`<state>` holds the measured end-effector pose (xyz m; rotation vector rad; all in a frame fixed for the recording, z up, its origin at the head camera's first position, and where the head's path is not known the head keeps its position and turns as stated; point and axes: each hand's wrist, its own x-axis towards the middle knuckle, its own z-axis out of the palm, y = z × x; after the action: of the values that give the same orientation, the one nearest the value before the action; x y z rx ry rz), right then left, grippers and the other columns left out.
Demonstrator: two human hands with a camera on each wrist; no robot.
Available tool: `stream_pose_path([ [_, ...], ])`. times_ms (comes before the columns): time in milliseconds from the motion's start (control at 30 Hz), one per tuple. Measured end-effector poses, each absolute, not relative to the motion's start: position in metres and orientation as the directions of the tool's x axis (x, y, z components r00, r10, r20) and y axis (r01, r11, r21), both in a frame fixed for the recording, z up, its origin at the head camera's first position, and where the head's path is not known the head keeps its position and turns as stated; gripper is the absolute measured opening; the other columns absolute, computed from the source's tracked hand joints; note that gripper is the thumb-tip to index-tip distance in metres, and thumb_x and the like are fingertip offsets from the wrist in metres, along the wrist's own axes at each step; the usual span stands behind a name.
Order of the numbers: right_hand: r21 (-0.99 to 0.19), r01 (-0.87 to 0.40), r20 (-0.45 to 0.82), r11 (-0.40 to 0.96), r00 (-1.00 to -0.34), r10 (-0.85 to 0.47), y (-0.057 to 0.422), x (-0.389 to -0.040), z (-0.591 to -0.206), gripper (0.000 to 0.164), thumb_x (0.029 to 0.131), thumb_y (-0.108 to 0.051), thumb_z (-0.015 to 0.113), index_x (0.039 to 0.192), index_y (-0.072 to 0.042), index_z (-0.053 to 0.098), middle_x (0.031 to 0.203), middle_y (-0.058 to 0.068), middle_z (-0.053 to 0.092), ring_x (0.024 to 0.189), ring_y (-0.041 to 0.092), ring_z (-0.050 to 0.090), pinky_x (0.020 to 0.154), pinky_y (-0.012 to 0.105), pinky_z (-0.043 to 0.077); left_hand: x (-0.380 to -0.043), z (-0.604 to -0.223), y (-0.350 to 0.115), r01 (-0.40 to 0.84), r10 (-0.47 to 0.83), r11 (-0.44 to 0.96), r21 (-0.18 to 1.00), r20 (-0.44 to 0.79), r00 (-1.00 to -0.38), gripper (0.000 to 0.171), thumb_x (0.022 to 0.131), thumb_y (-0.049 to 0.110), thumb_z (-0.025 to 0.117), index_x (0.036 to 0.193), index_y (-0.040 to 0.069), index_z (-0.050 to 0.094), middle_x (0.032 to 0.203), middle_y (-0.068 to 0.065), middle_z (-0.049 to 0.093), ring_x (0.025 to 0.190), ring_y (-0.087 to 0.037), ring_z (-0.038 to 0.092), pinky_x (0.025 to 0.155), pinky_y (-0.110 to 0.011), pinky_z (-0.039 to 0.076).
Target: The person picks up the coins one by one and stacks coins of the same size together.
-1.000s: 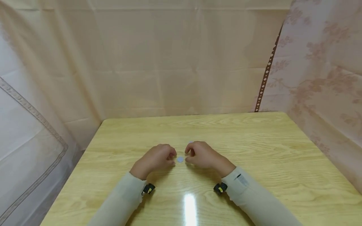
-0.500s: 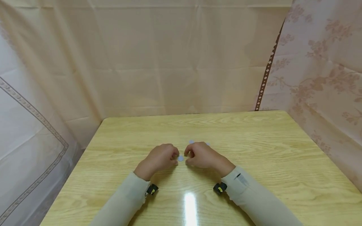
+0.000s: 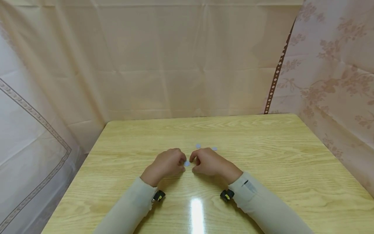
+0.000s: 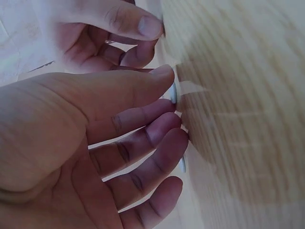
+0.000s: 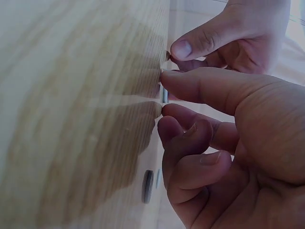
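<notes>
A small pale blue-grey disc (image 3: 187, 163) lies flat on the table between my two hands. My left hand (image 3: 168, 163) is at its left edge, thumb and fingertips bent loosely around that side. From the right, my right hand (image 3: 211, 161) faces it with thumb and forefinger apart, a narrow gap from the disc. In the left wrist view the disc (image 4: 173, 91) shows edge-on between thumb and forefinger; I see no firm pinch. Two similar discs lie beyond the right hand: one disc (image 3: 198, 146) straight ahead, another disc (image 3: 214, 149) farther right.
The light wood-grain table (image 3: 140, 136) reaches back to a beige curtain (image 3: 175, 65). Flowered cloth (image 3: 336, 81) hangs at the right, white cloth (image 3: 29, 136) at the left. A bright light reflection (image 3: 197, 214) shows on the tabletop near the front.
My left hand has moved a little to the right, up to the near disc. The right hand has barely moved. Both farther discs have come into fuller view beyond it.
</notes>
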<state>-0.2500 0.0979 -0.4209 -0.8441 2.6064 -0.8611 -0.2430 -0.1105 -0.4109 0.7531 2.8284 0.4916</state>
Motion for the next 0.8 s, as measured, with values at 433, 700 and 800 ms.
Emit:
stream_pose_path([
  [433,-0.600,-0.463,-0.055,0.653,-0.790,-0.611,0.0947,-0.2471,-0.4204,0.028,0.090,-0.011,0.077,0.117,-0.005,0.074,0.066,-0.006,0.055,0.055,0.007,0.042,0.063,0.026,0.043,-0.2422,-0.4131,-0.1068,0.444,0.491,0.829,0.339,-0.064,-0.869,0.019,0.084,0.014,0.086,0.102,0.009,0.080,0.104,-0.002,0.071,0.084,-0.015,0.058,0.073,-0.033,0.052],
  [700,-0.582,-0.479,-0.043,0.657,-0.789,-0.613,0.0924,-0.2460,-0.4195,0.026,0.088,-0.010,0.079,0.113,-0.006,0.076,0.070,-0.007,0.059,0.060,0.006,0.048,0.063,0.026,0.045,-0.2420,-0.4151,-0.1046,0.436,0.482,0.826,0.358,-0.046,-0.875,0.011,0.084,0.014,0.086,0.094,0.014,0.081,0.095,0.005,0.075,0.083,-0.010,0.063,0.071,-0.033,0.054],
  [800,-0.591,-0.478,-0.045,0.650,-0.785,-0.618,0.0922,-0.2457,-0.4202,0.023,0.088,-0.011,0.080,0.110,-0.007,0.077,0.071,-0.007,0.061,0.061,0.007,0.049,0.063,0.026,0.045,-0.2420,-0.4159,-0.1044,0.427,0.479,0.823,0.375,-0.053,-0.876,0.009,0.085,0.014,0.085,0.092,0.015,0.081,0.092,0.006,0.077,0.078,-0.008,0.062,0.068,-0.031,0.054],
])
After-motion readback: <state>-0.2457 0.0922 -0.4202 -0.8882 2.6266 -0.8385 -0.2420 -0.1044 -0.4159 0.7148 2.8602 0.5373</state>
